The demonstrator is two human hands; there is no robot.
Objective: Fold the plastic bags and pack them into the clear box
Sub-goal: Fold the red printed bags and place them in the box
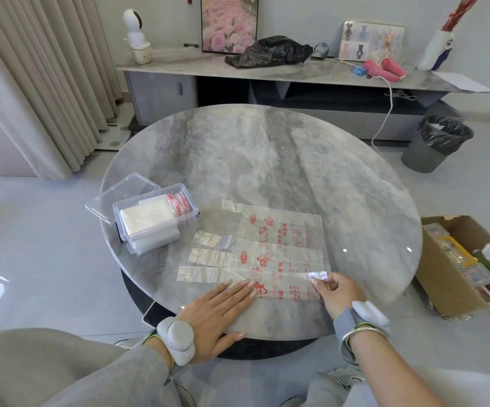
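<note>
- Nearest bag [285, 284] is laid flat on table [267, 160], pressed by left hand [219, 311], fingers straight.
- Its right edge is pinched by right hand [339, 292].
- Further left, box [185, 227] is filled with folded bags [147, 215].

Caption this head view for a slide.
Left hand presses a plastic bag flat while right hand pinches its edge.

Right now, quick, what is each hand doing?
Left hand: open, pressing flat on the near plastic bag.
Right hand: closed, pinching that bag's end.
</note>
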